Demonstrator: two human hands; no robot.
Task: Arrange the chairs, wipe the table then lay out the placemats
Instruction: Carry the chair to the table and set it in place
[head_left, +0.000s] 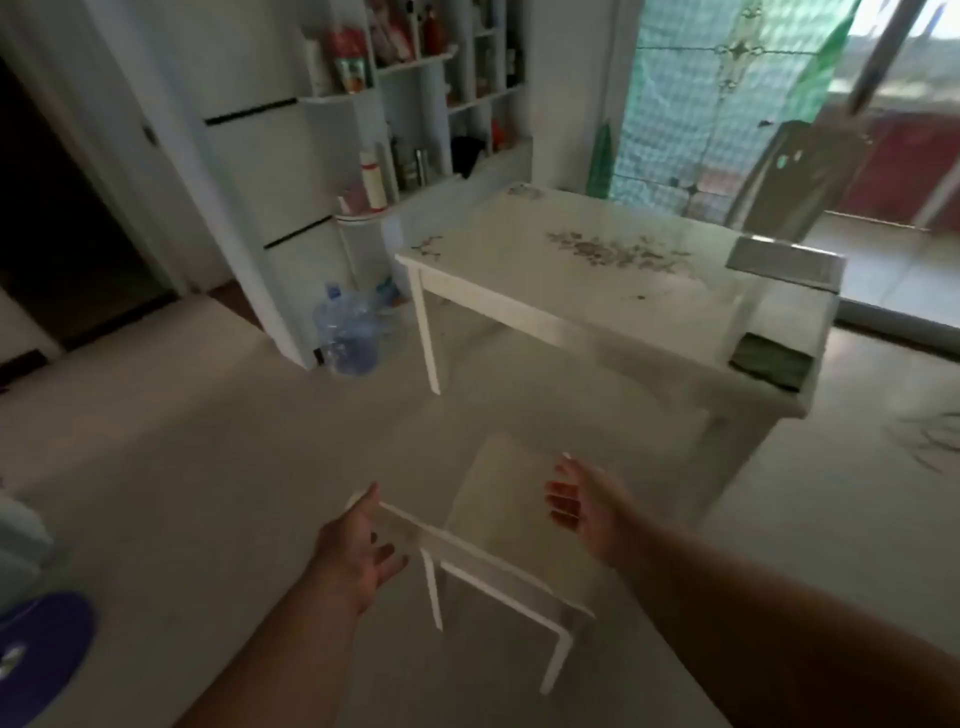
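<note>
far left there's a dark doorway, then a white shelf unit (415, 104) crowded with bottles, and a clear water jug (349, 332) on the floor at its foot. none of that belongs to the job.

closer in, the person's left hand (358, 551) hangs open, fingers spread, just beside the near left corner of a white chair (498, 525). it looks to be touching the top rail or a whisker off it; the blur won't let me say which. it has hold of nothing i can make out. the right hand (582, 501) is open too, palm turned inward, fingers loose, hovering over the right side of the chair's seat and gripping nothing. the chair stands upright on the floor, near the front edge of the desk (519, 244) but apart from it, not tucked under.

further right, the desk top looks unwiped as far as i can judge: a floral pattern in the middle, a few dark specks. a dark green cloth (771, 361) lies folded at its near right corner, and a grey flat stack, likely the placemats (784, 260), sits at the far right edge, not laid out.

so i'd say we're in the first step, chairs. wiping and laying the mats are both left to do.
</note>
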